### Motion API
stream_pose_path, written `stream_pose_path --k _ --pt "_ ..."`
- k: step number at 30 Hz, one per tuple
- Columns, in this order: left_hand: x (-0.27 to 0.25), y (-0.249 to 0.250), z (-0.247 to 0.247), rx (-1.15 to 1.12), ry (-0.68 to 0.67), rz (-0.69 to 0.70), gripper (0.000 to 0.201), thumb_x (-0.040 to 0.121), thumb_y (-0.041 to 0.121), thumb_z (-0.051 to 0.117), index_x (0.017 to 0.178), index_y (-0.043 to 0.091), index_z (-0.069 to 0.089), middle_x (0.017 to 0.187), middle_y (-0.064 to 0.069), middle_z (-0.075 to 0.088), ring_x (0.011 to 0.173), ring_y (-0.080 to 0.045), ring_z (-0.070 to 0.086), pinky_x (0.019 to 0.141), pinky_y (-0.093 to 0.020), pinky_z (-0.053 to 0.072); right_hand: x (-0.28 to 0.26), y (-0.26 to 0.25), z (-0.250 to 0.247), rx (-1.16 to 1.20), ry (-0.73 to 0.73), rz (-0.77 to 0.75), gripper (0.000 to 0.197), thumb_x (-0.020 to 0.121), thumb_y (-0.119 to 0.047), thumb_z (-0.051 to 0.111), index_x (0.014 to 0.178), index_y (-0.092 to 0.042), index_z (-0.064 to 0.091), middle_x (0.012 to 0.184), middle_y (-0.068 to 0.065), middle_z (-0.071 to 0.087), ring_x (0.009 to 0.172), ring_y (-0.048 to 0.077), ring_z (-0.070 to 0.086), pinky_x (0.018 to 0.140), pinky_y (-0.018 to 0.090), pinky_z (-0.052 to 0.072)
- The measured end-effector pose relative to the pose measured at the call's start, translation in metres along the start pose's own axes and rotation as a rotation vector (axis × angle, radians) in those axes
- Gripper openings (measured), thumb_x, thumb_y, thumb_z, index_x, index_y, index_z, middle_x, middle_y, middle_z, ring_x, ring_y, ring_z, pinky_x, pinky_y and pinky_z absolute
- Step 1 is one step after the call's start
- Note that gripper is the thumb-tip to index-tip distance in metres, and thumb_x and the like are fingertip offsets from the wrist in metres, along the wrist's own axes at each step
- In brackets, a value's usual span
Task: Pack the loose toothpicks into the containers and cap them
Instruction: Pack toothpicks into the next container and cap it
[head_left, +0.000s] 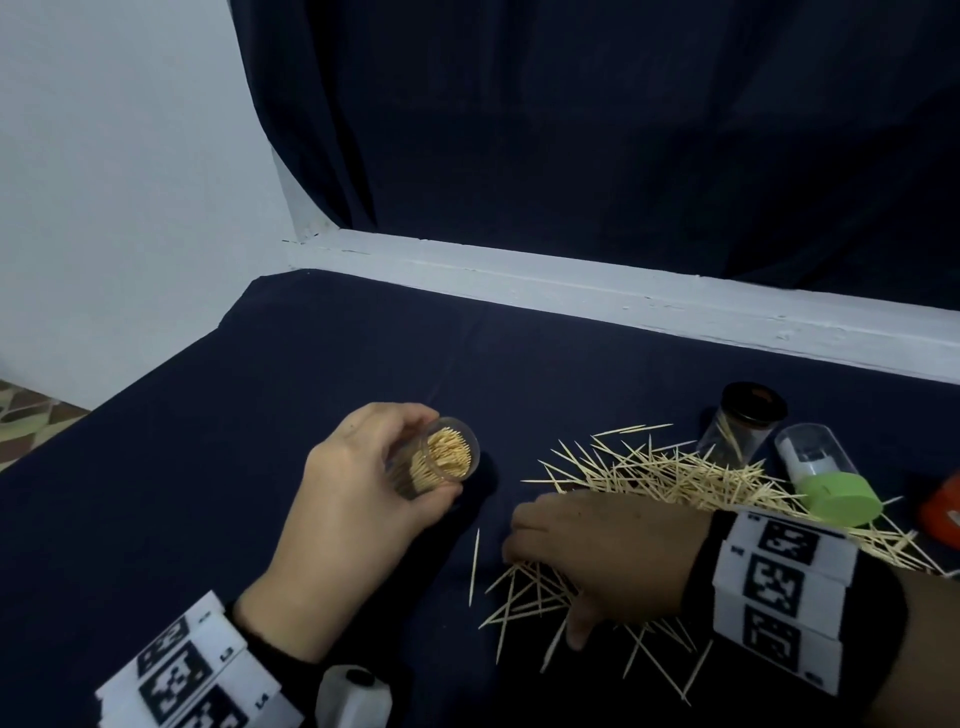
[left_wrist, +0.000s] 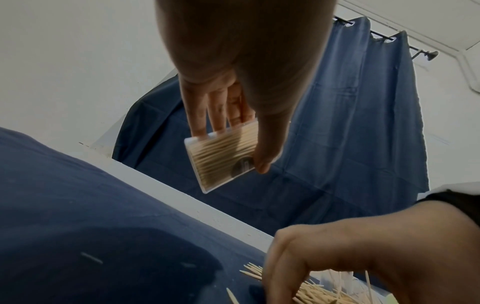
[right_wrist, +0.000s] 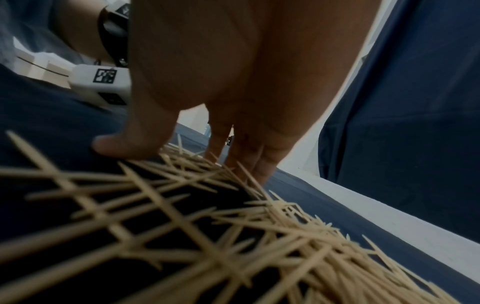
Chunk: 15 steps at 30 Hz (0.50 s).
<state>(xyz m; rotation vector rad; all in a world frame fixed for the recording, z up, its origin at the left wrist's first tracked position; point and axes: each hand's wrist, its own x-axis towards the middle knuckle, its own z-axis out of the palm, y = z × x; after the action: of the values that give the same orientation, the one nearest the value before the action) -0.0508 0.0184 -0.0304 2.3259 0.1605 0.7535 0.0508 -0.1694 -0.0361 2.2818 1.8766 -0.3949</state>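
Gripping a toothpick-packed clear container (head_left: 441, 460) in left hand (head_left: 363, 488), right hand (head_left: 597, 556) spread flat on loose toothpicks (head_left: 675, 475)

Left hand (head_left: 358, 478) gripping clear container (head_left: 441, 460), fingers and thumb curling round it, tilting it toward right; right hand (head_left: 608, 561) reaching down palm-down, fingers (right_wrist: 249, 164) and thumb touching loose toothpicks (head_left: 675, 478); both wrists wearing marker bands (head_left: 779, 587)
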Motion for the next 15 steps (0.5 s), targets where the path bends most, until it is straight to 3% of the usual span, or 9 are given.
stream_pose_path --k 5,8,10,12,14,15 --pt "0.000 0.000 0.000 0.000 -0.004 0.007 0.054 0.054 0.015 0.090 0.099 0.030 0.064 0.096 0.020 0.060 0.096 0.005 0.056 0.082 -0.005 0.044 -0.015 0.009 0.000 0.043 0.010 0.040 0.066 0.087 -0.035 0.062 0.143 -0.031 0.029 0.135 -0.012 0.039 0.123 0.010 0.033 0.107 0.029 0.026" --pt "0.000 0.000 0.001 -0.002 -0.005 0.011 0.054 0.054 0.014 0.091 0.099 0.029 0.065 0.096 0.020 0.060 0.096 0.003 0.057 0.083 -0.008 0.045 -0.019 0.013 0.001 -0.017 0.063 0.039 0.054 0.088 -0.017 0.052 0.138 -0.033 0.038 0.130 -0.014 0.042 0.122 0.010 0.035 0.105 0.035 0.030" --pt "-0.001 0.001 0.001 -0.003 -0.009 0.014 0.054 0.054 0.014 0.091 0.099 0.029 0.065 0.096 0.019 0.061 0.096 0.003 0.057 0.083 -0.010 0.046 -0.020 0.014 0.003 -0.001 0.076 0.070 0.061 0.085 -0.012 0.048 0.140 -0.032 0.035 0.134 -0.014 0.038 0.125 0.012 0.033 0.106 0.035 0.031" --pt "-0.001 0.001 0.001 -0.005 -0.010 0.012 0.054 0.054 0.014 0.090 0.099 0.029 0.066 0.096 0.020 0.061 0.095 0.002 0.058 0.083 -0.012 0.046 -0.020 0.013 0.005 0.081 0.082 0.153 0.064 0.088 -0.027 0.053 0.146 -0.030 0.025 0.142 -0.012 0.029 0.131 0.011 0.029 0.110 0.030 0.029" --pt "-0.001 0.001 0.001 -0.004 -0.009 0.009 0.054 0.054 0.014 0.090 0.099 0.028 0.066 0.096 0.019 0.061 0.095 0.002 0.058 0.084 -0.012 0.047 -0.019 0.008 0.007 0.098 0.049 0.203 0.079 0.084 -0.050 0.060 0.148 -0.027 0.019 0.143 -0.009 0.027 0.132 0.011 0.028 0.109 0.029 0.029" --pt "-0.001 0.001 0.002 -0.004 -0.009 0.006 0.054 0.054 0.014 0.091 0.100 0.027 0.066 0.097 0.019 0.062 0.095 0.002 0.058 0.085 -0.012 0.046 -0.018 0.008 0.008 0.079 0.025 0.206 0.085 0.081 -0.054 0.062 0.148 -0.026 0.019 0.141 -0.008 0.028 0.131 0.012 0.029 0.109 0.031 0.031"
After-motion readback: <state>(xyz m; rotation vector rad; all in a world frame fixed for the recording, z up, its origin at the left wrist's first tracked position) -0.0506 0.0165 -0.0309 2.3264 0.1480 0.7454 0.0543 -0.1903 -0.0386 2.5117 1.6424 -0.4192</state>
